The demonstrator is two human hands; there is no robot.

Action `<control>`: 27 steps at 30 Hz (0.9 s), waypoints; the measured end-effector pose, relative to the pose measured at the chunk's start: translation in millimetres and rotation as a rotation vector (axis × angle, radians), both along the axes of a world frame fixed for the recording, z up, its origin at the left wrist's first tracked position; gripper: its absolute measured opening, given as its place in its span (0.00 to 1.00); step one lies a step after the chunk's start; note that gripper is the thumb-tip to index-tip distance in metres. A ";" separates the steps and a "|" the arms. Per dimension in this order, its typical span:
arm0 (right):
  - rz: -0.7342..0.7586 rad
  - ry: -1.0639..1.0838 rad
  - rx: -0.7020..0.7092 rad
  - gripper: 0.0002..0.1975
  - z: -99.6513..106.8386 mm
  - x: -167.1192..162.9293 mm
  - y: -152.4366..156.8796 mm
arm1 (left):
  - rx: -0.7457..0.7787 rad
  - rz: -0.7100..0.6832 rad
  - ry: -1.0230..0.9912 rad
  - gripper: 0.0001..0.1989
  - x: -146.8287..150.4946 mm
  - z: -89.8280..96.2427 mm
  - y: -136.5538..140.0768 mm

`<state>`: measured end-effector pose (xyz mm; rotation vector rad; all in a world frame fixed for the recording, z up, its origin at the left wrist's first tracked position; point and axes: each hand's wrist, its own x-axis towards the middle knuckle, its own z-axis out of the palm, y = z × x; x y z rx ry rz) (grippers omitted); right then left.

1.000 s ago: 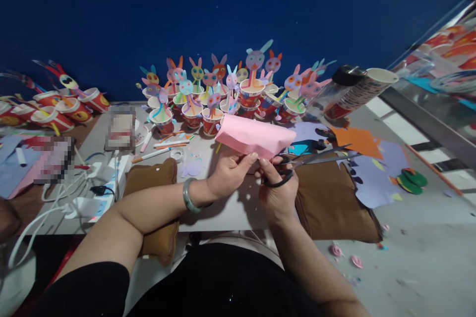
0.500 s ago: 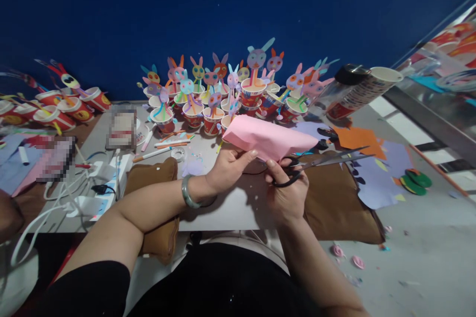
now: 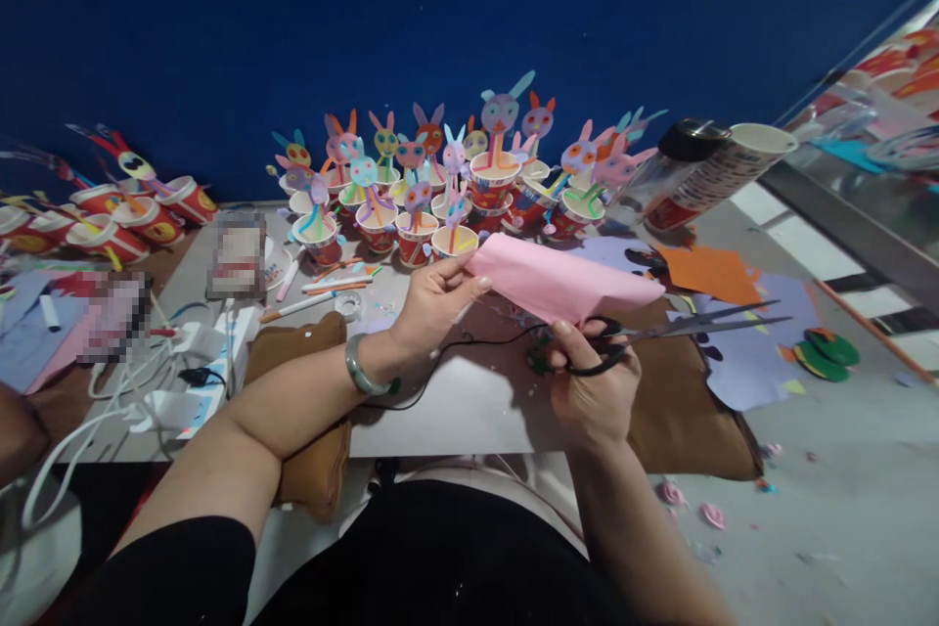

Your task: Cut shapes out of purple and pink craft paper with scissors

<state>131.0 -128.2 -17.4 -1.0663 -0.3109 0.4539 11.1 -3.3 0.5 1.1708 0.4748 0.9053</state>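
Observation:
A folded sheet of pink paper (image 3: pixel 561 279) is held up over the table. My left hand (image 3: pixel 432 308), with a bangle at the wrist, pinches the paper's left end between thumb and fingers. Along the paper's lower edge, the thumb of my right hand (image 3: pixel 598 386) presses near its right part. That same hand grips black-handled scissors (image 3: pixel 704 321), whose blades point right, away from the paper, slightly apart. Behind the paper stand several paper cups (image 3: pixel 378 225) bearing rabbit-faced paper figures (image 3: pixel 501 112).
Brown cushions (image 3: pixel 300 367) lie on both sides. Purple paper (image 3: pixel 748 372), orange paper (image 3: pixel 708 274) and green cutouts (image 3: pixel 826 354) are at right. A bottle (image 3: pixel 682 161) and stacked cups (image 3: pixel 748 156) stand behind. A power strip (image 3: pixel 231 347) with cables lies at left. Markers (image 3: pixel 312 301) and tape (image 3: pixel 350 306) are nearby.
My right hand has moved right with the scissors, and the pink paper has shifted right and slightly down. My left hand now holds nearer the paper's left end, farther from my right hand.

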 end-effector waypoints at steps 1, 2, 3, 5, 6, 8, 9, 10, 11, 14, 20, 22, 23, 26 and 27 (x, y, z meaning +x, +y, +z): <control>-0.006 -0.002 0.000 0.20 -0.1 1.8 -0.6 | -0.024 0.005 -0.009 0.21 0.1 0.4 2.4; -0.008 -0.006 -0.003 0.20 -0.5 3.5 -1.3 | -0.041 0.015 -0.014 0.22 0.3 0.9 4.4; -0.006 -0.012 -0.006 0.19 -1.2 5.1 -2.0 | -0.052 0.025 -0.014 0.23 0.4 1.5 5.9; 0.000 -0.024 -0.012 0.19 -2.9 7.3 -3.4 | -0.065 0.038 -0.010 0.23 0.5 2.6 7.5; 0.003 -0.026 -0.014 0.19 -3.7 8.0 -4.0 | -0.072 0.044 -0.010 0.23 0.5 3.1 7.8; 0.010 -0.018 -0.018 0.19 -4.7 8.7 -4.6 | -0.080 0.047 -0.010 0.22 0.7 3.2 8.0; 0.014 -0.011 -0.019 0.19 -5.0 8.8 -4.7 | -0.077 0.047 -0.011 0.21 0.8 2.7 8.2; 0.017 -0.005 -0.020 0.19 -5.1 8.9 -4.6 | -0.072 0.049 -0.013 0.21 1.0 2.0 8.5; 0.016 0.001 -0.019 0.20 -5.1 8.9 -4.4 | -0.065 0.054 -0.015 0.20 1.3 1.2 8.9; 0.005 0.026 -0.010 0.20 -4.9 8.4 -3.3 | -0.077 0.054 -0.012 0.18 2.7 -1.4 9.7; 0.021 0.034 -0.048 0.20 -5.6 4.7 -3.1 | -0.175 -0.078 0.052 0.20 5.5 -1.9 7.9; 0.037 0.034 -0.052 0.19 -6.5 3.1 -4.0 | -0.189 -0.081 0.046 0.20 5.9 -1.7 7.8; 0.043 0.032 -0.053 0.19 -7.0 2.1 -4.5 | -0.198 -0.084 0.042 0.20 5.9 -1.8 7.5; 0.064 0.033 -0.061 0.19 -7.7 -2.0 -5.4 | -0.234 -0.124 0.049 0.20 5.7 -3.1 3.0; 0.074 0.035 -0.066 0.19 -7.7 -3.8 -5.5 | -0.251 -0.166 0.064 0.20 5.4 -3.8 0.0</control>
